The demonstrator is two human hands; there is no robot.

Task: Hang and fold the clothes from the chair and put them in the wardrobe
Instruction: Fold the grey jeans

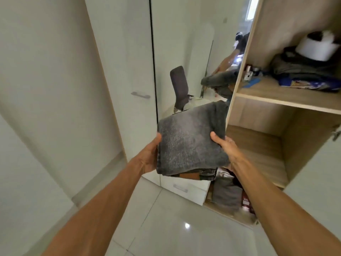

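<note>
While aloft, jeans btwn grips

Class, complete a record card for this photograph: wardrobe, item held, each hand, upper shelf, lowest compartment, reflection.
Wardrobe: light wood-look wardrobe, open
Item held: folded grey denim jeans, in front of the wardrobe, not yet on a shelf
Left hand: left hand grips the jeans' left edge, thumb on top
Right hand: right hand grips the right edge, thumb on top
Upper shelf: pile of dark clothes with a white cylinder on top
Lowest compartment: folded grey garment
Reflection: dark office chair seen in the door mirror
</note>
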